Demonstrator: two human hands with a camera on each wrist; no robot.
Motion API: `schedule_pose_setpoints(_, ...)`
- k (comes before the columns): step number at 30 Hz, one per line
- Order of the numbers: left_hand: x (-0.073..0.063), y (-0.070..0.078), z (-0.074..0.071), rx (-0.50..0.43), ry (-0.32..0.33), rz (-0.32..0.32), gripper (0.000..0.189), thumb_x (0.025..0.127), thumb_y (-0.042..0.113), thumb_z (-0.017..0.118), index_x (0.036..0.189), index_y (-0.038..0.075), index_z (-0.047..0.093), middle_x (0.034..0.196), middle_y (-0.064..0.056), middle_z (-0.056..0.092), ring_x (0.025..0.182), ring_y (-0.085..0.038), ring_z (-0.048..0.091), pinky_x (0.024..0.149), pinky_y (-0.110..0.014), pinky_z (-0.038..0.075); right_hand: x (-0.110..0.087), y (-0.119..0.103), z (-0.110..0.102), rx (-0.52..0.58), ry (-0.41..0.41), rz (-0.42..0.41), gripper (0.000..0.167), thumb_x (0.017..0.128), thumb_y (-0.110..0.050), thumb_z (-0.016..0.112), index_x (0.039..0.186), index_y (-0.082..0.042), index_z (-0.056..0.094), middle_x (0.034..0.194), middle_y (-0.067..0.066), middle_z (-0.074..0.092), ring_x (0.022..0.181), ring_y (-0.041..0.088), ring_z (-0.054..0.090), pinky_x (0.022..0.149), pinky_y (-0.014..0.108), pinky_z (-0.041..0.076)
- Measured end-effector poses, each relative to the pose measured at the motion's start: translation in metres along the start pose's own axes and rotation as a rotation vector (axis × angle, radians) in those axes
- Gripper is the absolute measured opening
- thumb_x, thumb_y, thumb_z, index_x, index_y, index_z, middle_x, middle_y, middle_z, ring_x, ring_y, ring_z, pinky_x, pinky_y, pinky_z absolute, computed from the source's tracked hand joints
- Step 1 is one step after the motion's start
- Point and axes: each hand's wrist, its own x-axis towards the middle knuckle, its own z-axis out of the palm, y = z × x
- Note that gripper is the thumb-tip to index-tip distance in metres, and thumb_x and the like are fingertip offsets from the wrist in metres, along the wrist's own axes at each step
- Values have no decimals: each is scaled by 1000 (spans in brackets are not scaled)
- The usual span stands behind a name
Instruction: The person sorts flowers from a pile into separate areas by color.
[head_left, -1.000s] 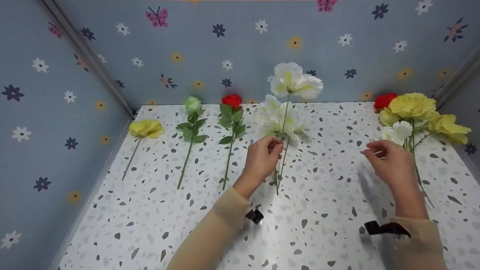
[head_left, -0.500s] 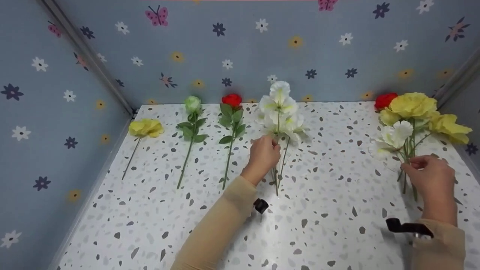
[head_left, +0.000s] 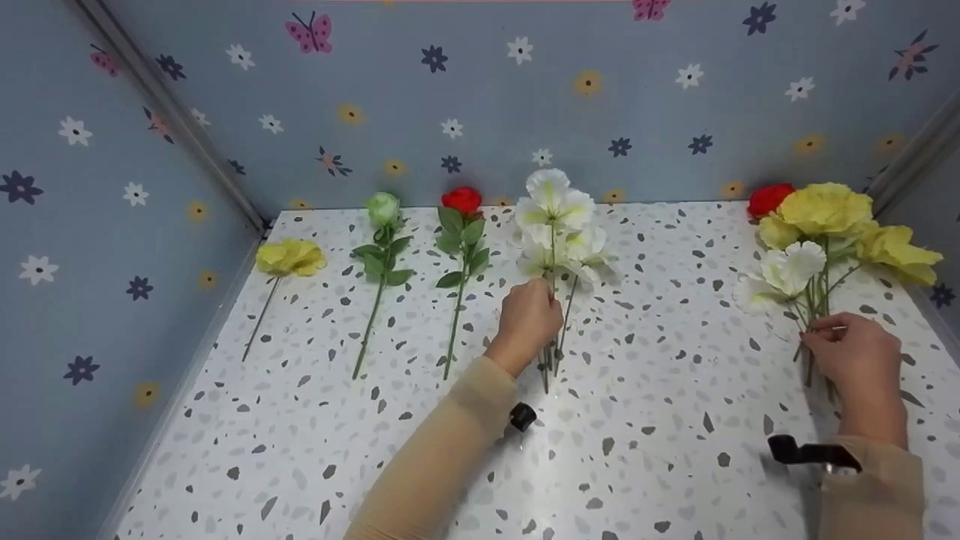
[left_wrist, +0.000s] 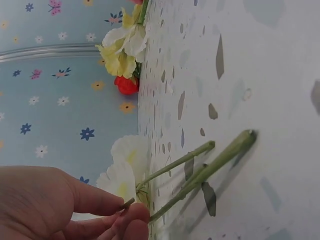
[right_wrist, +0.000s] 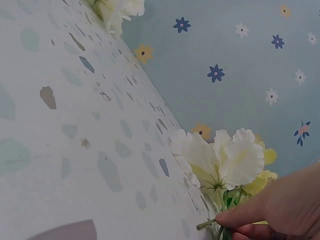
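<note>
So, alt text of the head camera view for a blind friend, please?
A person's left hand holds a white flower near similar ones on a speckled white table, while the right hand pinches a stem in a mixed bunch of flowers. Further left lie a red rose, a green rose and a yellow flower.

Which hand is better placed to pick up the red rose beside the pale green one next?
Probably your left hand: it's nearer the red rose, though it may need to release the white flower it pinches. Your right hand is farther, at the mixed bunch.
</note>
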Motion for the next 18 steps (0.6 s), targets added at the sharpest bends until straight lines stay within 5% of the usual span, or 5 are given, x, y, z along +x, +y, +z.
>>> schedule_pose_setpoints(5,30,-44,47,37,48,54,36,88,8,67,64,20,43,59,3,43,57,-19,41,51,-38,35,0,-1,0,13,-4,19,36,109,-17,65,132,9,65,122,36,67,89,39,68,58,34,53)
schedule_pose_setpoints(8,37,-52,57,48,59,75,35,87,8,67,64,21,44,59,3,46,58,-19,41,51,-38,36,0,-1,-1,20,-6,26,37,109,-18,64,134,9,65,124,36,66,90,37,68,58,34,53)
schedule_pose_setpoints(10,35,-49,56,40,74,83,33,86,5,67,64,19,46,60,1,50,60,-20,44,53,-40,38,0,-1,-1,22,-5,20,37,109,-18,64,134,9,65,124,36,67,89,37,68,59,34,53)
schedule_pose_setpoints(16,2,-4,11,5,59,107,16,91,-2,69,79,6,64,82,-14,73,82,-37,72,73,-53,58,-1,-2,-2,23,-12,-5,37,109,-18,63,134,10,64,123,36,67,90,38,68,60,33,52)
schedule_pose_setpoints(18,-2,0,10,9,51,124,16,92,-3,68,79,6,63,82,-14,73,84,-38,73,74,-52,59,-1,-2,-2,21,-14,-9,38,109,-18,64,135,10,64,123,36,66,91,39,68,60,33,52)
